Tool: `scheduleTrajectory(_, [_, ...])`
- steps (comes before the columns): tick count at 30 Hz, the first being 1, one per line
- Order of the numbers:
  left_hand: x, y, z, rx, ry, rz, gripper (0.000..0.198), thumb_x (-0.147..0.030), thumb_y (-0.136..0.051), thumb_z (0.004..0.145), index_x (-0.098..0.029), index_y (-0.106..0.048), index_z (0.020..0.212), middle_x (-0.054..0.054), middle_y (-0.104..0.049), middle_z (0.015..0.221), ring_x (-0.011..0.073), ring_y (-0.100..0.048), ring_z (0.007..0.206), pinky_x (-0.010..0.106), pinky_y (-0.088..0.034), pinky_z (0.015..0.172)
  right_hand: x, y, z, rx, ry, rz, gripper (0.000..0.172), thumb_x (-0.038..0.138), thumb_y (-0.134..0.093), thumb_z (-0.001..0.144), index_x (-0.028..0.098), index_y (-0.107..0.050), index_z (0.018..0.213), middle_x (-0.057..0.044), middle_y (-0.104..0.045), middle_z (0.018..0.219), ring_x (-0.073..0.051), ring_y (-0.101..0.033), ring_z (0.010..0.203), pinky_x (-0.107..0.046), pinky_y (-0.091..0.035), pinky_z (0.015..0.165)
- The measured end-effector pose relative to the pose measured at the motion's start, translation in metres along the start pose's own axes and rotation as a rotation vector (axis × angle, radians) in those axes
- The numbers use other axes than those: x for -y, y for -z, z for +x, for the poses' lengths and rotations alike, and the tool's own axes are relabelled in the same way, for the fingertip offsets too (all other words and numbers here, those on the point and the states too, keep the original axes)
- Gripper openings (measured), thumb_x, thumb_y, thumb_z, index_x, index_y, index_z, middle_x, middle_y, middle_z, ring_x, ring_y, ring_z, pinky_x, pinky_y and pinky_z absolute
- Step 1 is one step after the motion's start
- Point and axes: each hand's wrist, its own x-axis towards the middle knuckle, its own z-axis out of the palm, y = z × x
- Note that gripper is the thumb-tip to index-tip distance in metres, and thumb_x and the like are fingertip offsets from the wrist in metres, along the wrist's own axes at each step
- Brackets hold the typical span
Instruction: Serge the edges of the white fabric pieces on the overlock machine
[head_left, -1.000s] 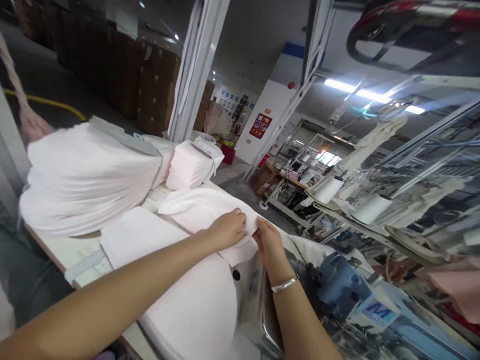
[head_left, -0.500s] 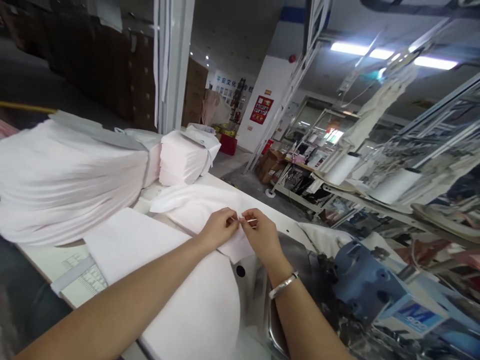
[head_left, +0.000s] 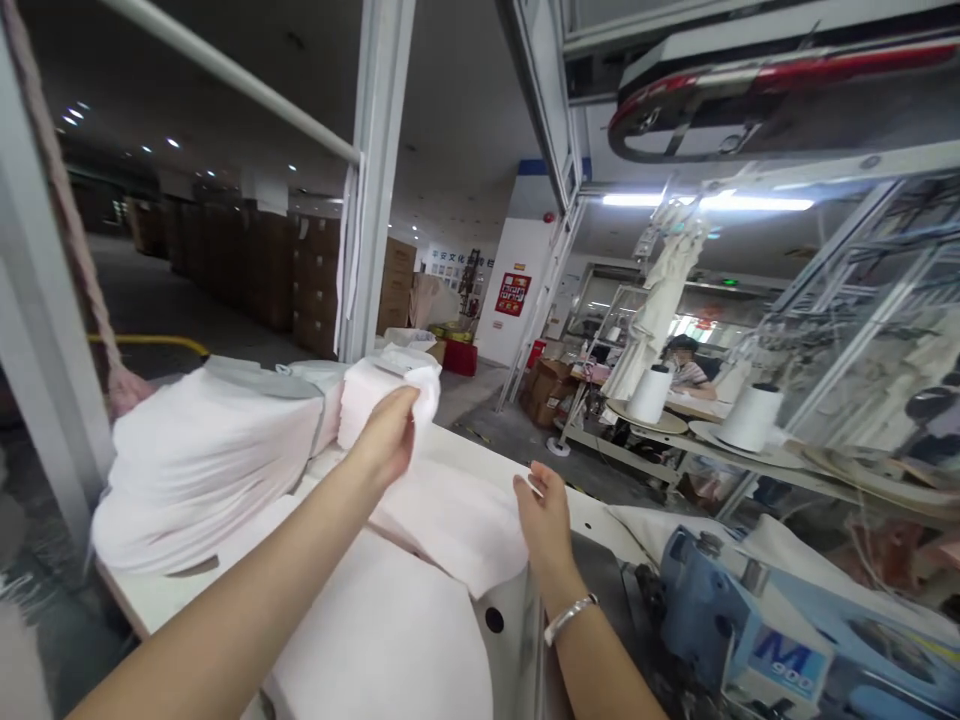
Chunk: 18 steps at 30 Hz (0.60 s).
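My left hand (head_left: 388, 437) is raised at the near side of a small tied bundle of white fabric (head_left: 360, 405). Its fingers are closed on white fabric, partly hidden behind the hand. Below it, a loose white fabric piece (head_left: 457, 515) lies across the table. My right hand (head_left: 546, 510), with a silver bracelet at the wrist, is beside that piece's right edge. Its fingers are loosely curled and apart, with nothing visible between them. Nearer to me lies another flat white piece (head_left: 382, 630) with a rounded edge.
A large stack of white fabric (head_left: 202, 460) stands on the table's left side. A blue sewing machine (head_left: 750, 610) is at the right. Thread cones (head_left: 649, 395) stand on a rack beyond it. A metal post (head_left: 379, 180) rises behind the table; a person (head_left: 686, 365) sits farther back.
My hands have parted. The left has moved up and left to the small bundle, and the right has let go of the fabric edge. The view has tilted up.
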Motion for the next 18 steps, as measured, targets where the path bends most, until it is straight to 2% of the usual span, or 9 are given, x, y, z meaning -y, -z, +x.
scheduleTrajectory(3, [-0.026, -0.008, -0.028, 0.128, -0.159, 0.114, 0.027, -0.030, -0.065, 0.080, -0.019, -0.064, 0.105, 0.010, -0.058, 0.126, 0.0275, -0.054, 0.118, 0.045, -0.041, 0.103, 0.030, -0.006, -0.026, 0.250, -0.034, 0.157, 0.047, 0.058, -0.050, 0.086, 0.019, -0.063, 0.108, -0.009, -0.069, 0.104, -0.024, -0.065, 0.099, -0.039, -0.051, 0.086])
scheduleTrajectory(5, [-0.031, -0.013, -0.045, 0.219, -0.245, 0.235, 0.045, -0.019, -0.073, 0.068, -0.022, -0.064, 0.112, 0.009, -0.049, 0.139, 0.0304, -0.041, 0.131, 0.046, -0.027, 0.112, 0.046, -0.008, -0.046, 0.436, -0.070, 0.199, 0.050, 0.061, -0.053, 0.084, 0.018, -0.067, 0.105, -0.009, -0.073, 0.092, -0.025, -0.070, 0.085, -0.038, -0.055, 0.076])
scheduleTrajectory(6, [-0.031, -0.013, -0.050, 0.263, -0.263, 0.301, 0.055, -0.017, -0.074, 0.065, -0.023, -0.061, 0.118, 0.009, -0.049, 0.139, 0.0308, -0.041, 0.131, 0.046, -0.027, 0.112, 0.052, -0.008, -0.053, 0.505, -0.084, 0.205, 0.050, 0.060, -0.057, 0.082, 0.017, -0.067, 0.106, -0.009, -0.074, 0.087, -0.025, -0.070, 0.080, -0.037, -0.055, 0.071])
scheduleTrajectory(8, [-0.028, -0.002, -0.050, 0.364, -0.242, 0.424, 0.054, -0.023, -0.076, 0.066, -0.021, -0.061, 0.118, 0.008, -0.063, 0.120, 0.0283, -0.057, 0.112, 0.044, -0.042, 0.100, 0.062, -0.004, -0.058, 0.591, -0.092, 0.194, 0.053, 0.057, -0.067, 0.075, 0.015, -0.066, 0.108, -0.009, -0.075, 0.083, -0.025, -0.071, 0.072, -0.034, -0.055, 0.063])
scheduleTrajectory(10, [-0.021, 0.020, -0.044, 0.466, -0.179, 0.542, 0.034, -0.033, -0.076, 0.071, -0.018, -0.067, 0.100, 0.003, -0.070, 0.091, 0.0213, -0.065, 0.084, 0.036, -0.053, 0.078, 0.071, 0.004, -0.050, 0.586, -0.070, 0.173, 0.055, 0.055, -0.073, 0.071, 0.015, -0.066, 0.109, -0.008, -0.075, 0.083, -0.024, -0.070, 0.069, -0.030, -0.053, 0.056])
scheduleTrajectory(12, [-0.013, 0.049, -0.039, 0.504, -0.119, 0.674, 0.023, -0.037, -0.072, 0.078, -0.016, -0.066, 0.085, 0.000, -0.067, 0.080, 0.0165, -0.064, 0.073, 0.032, -0.053, 0.070, 0.081, 0.017, -0.034, 0.504, -0.026, 0.149, 0.054, 0.053, -0.073, 0.072, 0.018, -0.064, 0.112, -0.006, -0.076, 0.084, -0.022, -0.069, 0.069, -0.027, -0.051, 0.054])
scheduleTrajectory(15, [-0.004, 0.094, -0.042, 0.380, -0.076, 0.882, 0.019, -0.033, -0.061, 0.089, -0.014, -0.063, 0.091, 0.003, -0.064, 0.089, 0.0170, -0.062, 0.082, 0.037, -0.051, 0.078, 0.085, 0.039, -0.021, 0.340, 0.102, 0.019, 0.047, 0.053, -0.069, 0.076, 0.021, -0.066, 0.110, -0.007, -0.076, 0.087, -0.024, -0.069, 0.069, -0.029, -0.053, 0.055])
scheduleTrajectory(17, [-0.002, 0.121, -0.056, 0.282, -0.090, 0.983, 0.016, -0.027, -0.056, 0.091, -0.014, -0.060, 0.099, 0.006, -0.061, 0.100, 0.0202, -0.059, 0.094, 0.041, -0.047, 0.086, 0.074, 0.055, -0.031, 0.347, 0.314, -0.193, 0.037, 0.049, -0.067, 0.078, 0.023, -0.070, 0.105, -0.008, -0.076, 0.094, -0.026, -0.071, 0.080, -0.029, -0.057, 0.063])
scheduleTrajectory(18, [-0.001, 0.133, -0.065, 0.259, -0.104, 1.021, 0.014, -0.022, -0.056, 0.089, -0.015, -0.059, 0.100, 0.007, -0.060, 0.103, 0.0221, -0.057, 0.099, 0.042, -0.045, 0.089, 0.063, 0.063, -0.042, 0.414, 0.481, -0.340, 0.032, 0.045, -0.064, 0.081, 0.024, -0.070, 0.104, -0.007, -0.076, 0.100, -0.027, -0.071, 0.088, -0.030, -0.058, 0.068])
